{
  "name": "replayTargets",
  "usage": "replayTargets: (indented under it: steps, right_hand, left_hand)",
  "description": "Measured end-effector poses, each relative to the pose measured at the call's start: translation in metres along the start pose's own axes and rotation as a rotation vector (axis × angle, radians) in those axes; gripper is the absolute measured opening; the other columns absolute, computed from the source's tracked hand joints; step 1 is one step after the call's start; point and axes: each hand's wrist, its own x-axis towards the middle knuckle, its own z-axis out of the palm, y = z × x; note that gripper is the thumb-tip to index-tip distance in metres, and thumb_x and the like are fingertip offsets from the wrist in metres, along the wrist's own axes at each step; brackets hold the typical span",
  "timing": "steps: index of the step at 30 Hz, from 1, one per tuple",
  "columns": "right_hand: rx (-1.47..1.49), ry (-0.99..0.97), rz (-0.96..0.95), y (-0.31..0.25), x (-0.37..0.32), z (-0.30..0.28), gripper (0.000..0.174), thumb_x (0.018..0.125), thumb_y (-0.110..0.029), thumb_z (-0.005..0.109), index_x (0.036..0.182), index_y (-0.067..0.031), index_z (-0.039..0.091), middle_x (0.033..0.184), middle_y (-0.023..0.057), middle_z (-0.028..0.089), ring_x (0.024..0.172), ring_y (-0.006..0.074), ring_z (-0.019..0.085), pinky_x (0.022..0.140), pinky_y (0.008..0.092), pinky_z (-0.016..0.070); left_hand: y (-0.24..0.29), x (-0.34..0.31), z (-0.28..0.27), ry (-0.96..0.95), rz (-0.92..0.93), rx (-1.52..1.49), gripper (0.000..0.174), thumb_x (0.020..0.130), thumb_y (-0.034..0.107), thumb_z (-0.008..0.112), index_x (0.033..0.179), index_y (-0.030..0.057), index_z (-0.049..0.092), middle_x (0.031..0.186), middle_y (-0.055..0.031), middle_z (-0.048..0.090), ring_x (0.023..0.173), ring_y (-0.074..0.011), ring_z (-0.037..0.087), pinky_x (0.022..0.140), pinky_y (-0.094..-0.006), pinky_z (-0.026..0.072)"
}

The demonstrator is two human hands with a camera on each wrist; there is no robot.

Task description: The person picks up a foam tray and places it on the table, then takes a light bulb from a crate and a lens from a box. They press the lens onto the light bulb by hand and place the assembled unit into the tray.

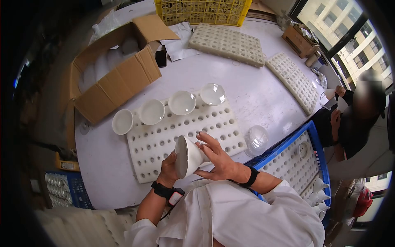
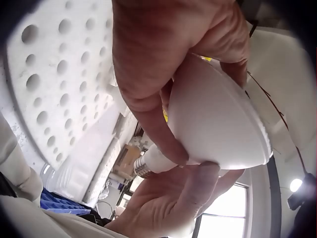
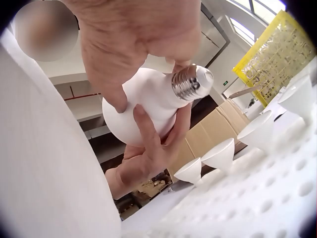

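Observation:
Both hands hold one white cone-shaped bulb [image 1: 187, 158] [image 2: 213, 119] above the near part of a white foam board [image 1: 142, 164] [image 3: 237, 198]. The left hand [image 1: 167, 169] [image 2: 163, 54] grips its wide end, thumb and fingers on opposite sides. Around its narrower part are the fingers and thumb of the right hand [image 1: 222, 162] [image 3: 138, 34]. The bulb lies tilted, its wide face to the left in the head view; its metal screw base [image 3: 185, 84] shows in the right wrist view. Several white cones [image 1: 152, 112] stand along the board's far edge, wide ends up.
An open carton [image 1: 119, 88] with white items stands back left, a phone [image 1: 161, 59] beside it. Further back are a yellow crate [image 1: 201, 14] and foam boards [image 1: 226, 43]. Clear domed pieces [image 1: 257, 140] and a blue crate [image 1: 325, 164] lie right, near another person [image 1: 354, 119].

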Motion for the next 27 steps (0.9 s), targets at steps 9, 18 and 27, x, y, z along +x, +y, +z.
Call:
replayTargets:
  steps: [9,18,27]
  right_hand:
    - [-0.036,-0.052,0.198,-0.006,0.005,-0.004,0.092,0.065,-0.009,0.08,0.142,-0.0119,0.029,0.141,0.022,0.027,0.125,0.0363,0.039,0.091,0.0409,0.0481]
    - [0.112,-0.028,0.516,0.014,-0.005,0.004,0.081,0.071,-0.017,0.078,0.139,-0.0116,0.035,0.135,0.0169,0.038,0.117,0.0285,0.047,0.088,0.0362,0.0492]
    - [0.16,-0.073,0.782,0.027,0.005,0.025,0.068,0.077,-0.03,0.071,0.132,-0.0035,0.043,0.123,0.0206,0.048,0.092,0.0283,0.064,0.072,0.0339,0.0546]
  left_hand:
    - [-0.007,-0.002,-0.046,0.035,-0.026,-0.232,0.061,0.084,0.043,0.053,0.13,0.0046,0.044,0.124,-0.0175,0.053,0.11,-0.0365,0.055,0.084,-0.0547,0.0493]
    - [-0.004,0.007,-0.005,0.356,0.126,-0.152,0.042,0.093,0.034,0.043,0.121,0.0041,0.05,0.114,-0.0151,0.058,0.1,-0.0336,0.06,0.072,-0.046,0.058]
    - [-0.006,0.006,-0.004,0.573,0.229,0.003,0.04,0.093,0.031,0.045,0.123,0.0046,0.046,0.11,-0.0098,0.057,0.093,-0.0237,0.062,0.073,-0.0364,0.0581]
